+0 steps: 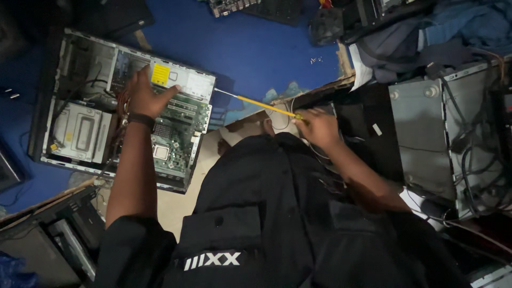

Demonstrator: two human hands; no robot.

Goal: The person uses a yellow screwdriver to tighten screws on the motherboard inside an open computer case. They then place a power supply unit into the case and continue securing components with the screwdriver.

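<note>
Screwdriver work on an opened desktop computer case (80,96) is the step in hand: the grey metal tower lies on its side at about ten o'clock in your view, panel off, with the green motherboard (178,133) and its square silver processor socket exposed. Your left hand (145,96) rests inside the case, fingers spread flat over the pale power supply box with the yellow label (178,80), gripping nothing, just steadying. Your right hand (316,125), out at two o'clock from the case, is closed around the handle end of a long thin screwdriver with a yellow shaft (256,103); its metal tip points back towards the case's upper right corner and sits just beside it.

Judging from this, the next move calls for guiding that tip onto a fastener near the power supply while the left hand keeps the case from shifting.

Further out, a blue mat (250,48) lies under the case at twelve o'clock, and a second grey case with loose black cables (453,138) sits at three o'clock.
</note>
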